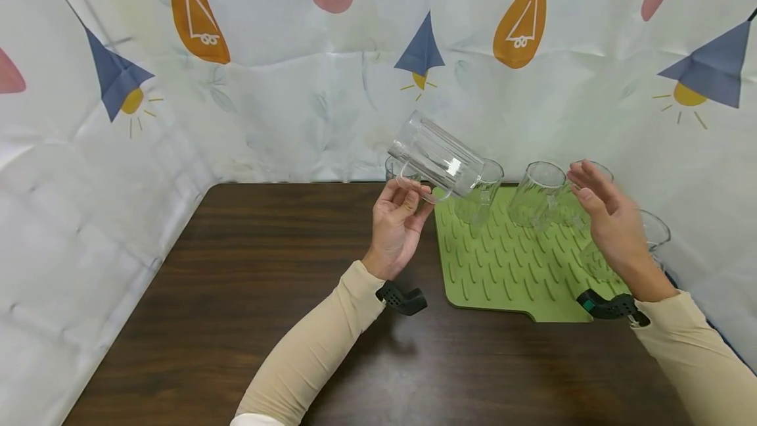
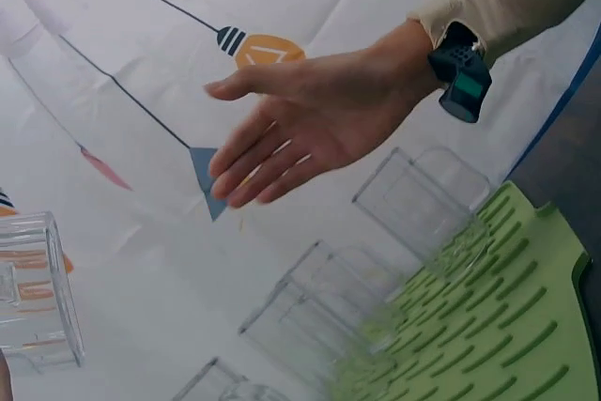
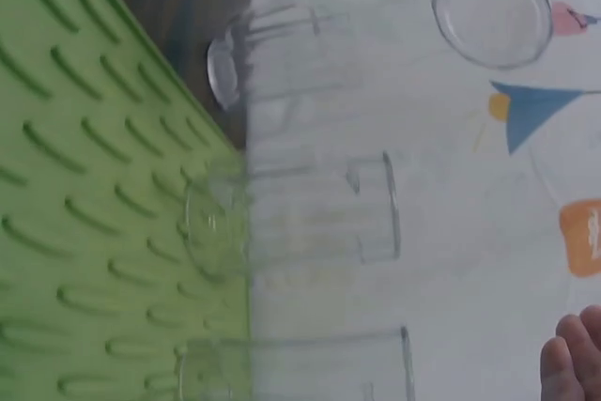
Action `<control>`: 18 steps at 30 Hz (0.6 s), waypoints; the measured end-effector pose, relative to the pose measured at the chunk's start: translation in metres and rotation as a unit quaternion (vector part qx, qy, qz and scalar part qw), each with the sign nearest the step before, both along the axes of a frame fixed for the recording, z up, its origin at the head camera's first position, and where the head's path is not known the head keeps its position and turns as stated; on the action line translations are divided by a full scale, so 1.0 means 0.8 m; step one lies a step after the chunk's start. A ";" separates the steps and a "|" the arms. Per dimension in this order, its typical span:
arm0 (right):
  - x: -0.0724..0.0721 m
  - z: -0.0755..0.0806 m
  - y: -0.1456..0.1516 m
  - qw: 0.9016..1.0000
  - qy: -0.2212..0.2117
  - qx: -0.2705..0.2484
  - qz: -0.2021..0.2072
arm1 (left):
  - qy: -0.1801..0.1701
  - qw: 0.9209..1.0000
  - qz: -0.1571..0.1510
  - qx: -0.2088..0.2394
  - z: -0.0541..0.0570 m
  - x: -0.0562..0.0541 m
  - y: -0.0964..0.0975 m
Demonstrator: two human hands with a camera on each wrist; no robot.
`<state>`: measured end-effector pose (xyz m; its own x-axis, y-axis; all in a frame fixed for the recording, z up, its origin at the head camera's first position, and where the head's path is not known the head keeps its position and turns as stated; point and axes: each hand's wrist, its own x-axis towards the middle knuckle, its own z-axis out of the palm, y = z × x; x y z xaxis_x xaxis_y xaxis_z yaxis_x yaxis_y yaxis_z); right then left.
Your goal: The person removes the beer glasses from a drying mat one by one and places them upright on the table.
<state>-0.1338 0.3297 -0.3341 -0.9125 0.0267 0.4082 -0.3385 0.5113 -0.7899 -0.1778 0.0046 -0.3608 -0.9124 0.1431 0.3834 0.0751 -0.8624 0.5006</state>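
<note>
In the head view my left hand (image 1: 393,229) pinches the handle of a clear glass mug (image 1: 443,156), lifted above the back of the table. The mug lies well over on its side, its base end toward the lower right. The same mug (image 2: 38,288) shows at the left edge of the left wrist view, and its round end (image 3: 493,14) in the right wrist view. My right hand (image 1: 616,225) holds nothing; its fingers are straight, raised over the right part of a green ridged mat (image 1: 497,275). Several clear glass mugs stand upright on that mat, including one mug (image 1: 535,196) at the back.
Another glass (image 3: 282,68) stands on the dark wooden table (image 1: 284,268), just off the mat's left back corner. A mug (image 1: 655,229) at the mat's right side is partly behind my right hand. A patterned white sheet (image 1: 284,104) hangs close behind the table.
</note>
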 end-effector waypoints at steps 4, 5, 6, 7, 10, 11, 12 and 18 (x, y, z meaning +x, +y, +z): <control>0.008 0.000 0.022 0.999 -0.005 0.004 -0.032 | 0.004 1.000 0.008 -0.012 0.002 -0.004 -0.007; 0.010 0.000 0.027 0.999 -0.004 0.007 -0.042 | 0.004 1.000 0.009 -0.015 0.002 -0.005 -0.008; 0.012 0.000 0.032 0.999 -0.004 0.008 -0.050 | 0.004 1.000 0.010 -0.018 0.002 -0.006 -0.010; 0.014 0.000 0.037 0.998 -0.003 0.010 -0.056 | 0.004 1.000 0.010 -0.019 0.003 -0.007 -0.011; 0.019 0.002 0.050 0.997 -0.003 0.022 -0.076 | 0.003 1.000 0.011 -0.021 0.004 -0.010 -0.014; 0.020 0.003 0.054 0.997 -0.003 0.025 -0.079 | 0.003 1.000 0.012 -0.021 0.004 -0.011 -0.015; 0.022 0.003 0.059 0.996 -0.004 0.027 -0.080 | 0.004 1.000 0.013 -0.021 0.005 -0.012 -0.016; 0.028 0.009 0.082 0.992 -0.005 0.054 -0.114 | 0.016 0.999 0.017 -0.029 0.005 -0.015 -0.023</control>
